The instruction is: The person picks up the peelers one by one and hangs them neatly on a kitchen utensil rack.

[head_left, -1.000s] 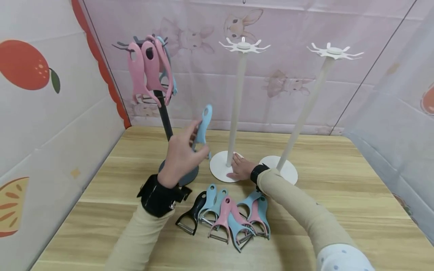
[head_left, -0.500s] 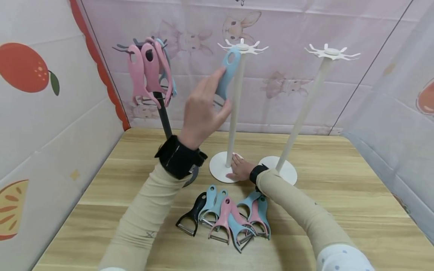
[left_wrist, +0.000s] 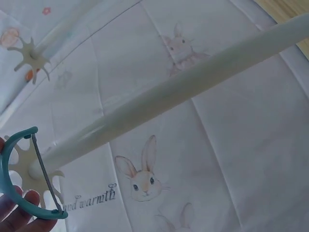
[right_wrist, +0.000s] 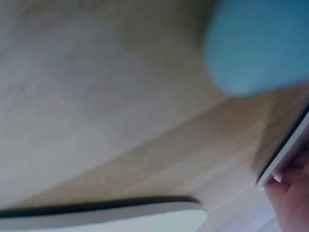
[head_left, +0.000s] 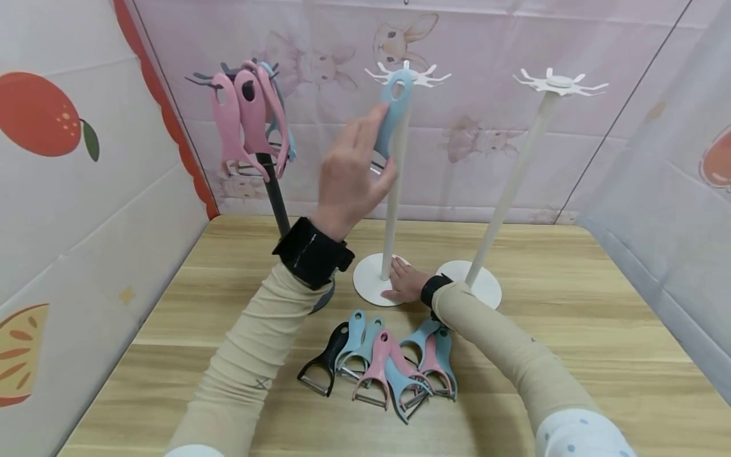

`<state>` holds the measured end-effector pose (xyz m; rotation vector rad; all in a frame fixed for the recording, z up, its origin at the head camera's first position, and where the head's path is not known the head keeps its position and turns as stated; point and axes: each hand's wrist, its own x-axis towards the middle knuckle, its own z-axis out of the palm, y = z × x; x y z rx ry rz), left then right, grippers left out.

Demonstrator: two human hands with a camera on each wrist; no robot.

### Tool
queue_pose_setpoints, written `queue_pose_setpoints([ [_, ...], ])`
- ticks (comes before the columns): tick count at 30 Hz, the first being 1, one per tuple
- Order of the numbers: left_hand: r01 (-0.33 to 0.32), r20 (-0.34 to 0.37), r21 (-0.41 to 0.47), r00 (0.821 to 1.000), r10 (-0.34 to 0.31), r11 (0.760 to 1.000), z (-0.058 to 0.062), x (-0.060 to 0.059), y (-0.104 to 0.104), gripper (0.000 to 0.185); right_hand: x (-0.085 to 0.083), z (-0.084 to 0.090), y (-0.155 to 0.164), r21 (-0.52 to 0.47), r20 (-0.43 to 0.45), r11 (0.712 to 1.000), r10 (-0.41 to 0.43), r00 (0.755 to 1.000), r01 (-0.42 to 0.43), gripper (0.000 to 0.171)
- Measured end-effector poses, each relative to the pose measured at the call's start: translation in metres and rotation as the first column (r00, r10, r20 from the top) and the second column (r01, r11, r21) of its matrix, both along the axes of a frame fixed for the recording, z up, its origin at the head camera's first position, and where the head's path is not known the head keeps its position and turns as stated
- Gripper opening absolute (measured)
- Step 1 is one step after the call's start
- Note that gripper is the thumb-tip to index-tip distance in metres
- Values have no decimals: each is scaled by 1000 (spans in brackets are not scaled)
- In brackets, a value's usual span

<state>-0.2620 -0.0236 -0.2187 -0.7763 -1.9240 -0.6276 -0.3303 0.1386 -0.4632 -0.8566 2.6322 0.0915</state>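
Observation:
In the head view my left hand pinches a blue peeler upright by its lower part. The holed end of its handle overlaps the hooked top of the middle white stand; whether it touches a hook, I cannot tell. The left wrist view shows the peeler's curved blade end in the fingers, in front of the stand's hooks. With fingers spread, my right hand rests flat on that stand's round base.
A dark stand at left bears several pink and blue peelers. Another white stand leans at right, its hooks bare. On the wooden table, a pile of peelers in black, blue and pink lies in front of my hands.
My left hand has carried the blue peeler up and to the right, from beside the dark stand to the top of the middle white one. The right hand has stayed on the base.

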Motion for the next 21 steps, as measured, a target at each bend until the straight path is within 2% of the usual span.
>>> queue_pose_setpoints([
  [3, -12, 14, -17, 1000, 12, 1000, 2, 1, 4, 53, 1, 1, 0, 13, 3, 1000, -6, 1000, 6, 77],
  [8, 2, 110, -30, 994, 1, 1000, -1, 2, 6, 53, 0, -2, 0, 10, 5, 1000, -3, 1000, 3, 78],
  [12, 30, 117, -18, 993, -28, 999, -7, 2, 5, 54, -1, -3, 1, 10, -6, 1000, 6, 1000, -6, 77],
  [17, 57, 80, 15, 995, -58, 998, -23, 3, 0, 55, 1, 0, 1, -3, 0, 1000, 15, 1000, -15, 77],
  [21, 75, 117, 47, 990, -80, 996, -44, 7, -7, 56, 2, 1, 2, -8, 6, 1000, 19, 1000, -19, 77],
])
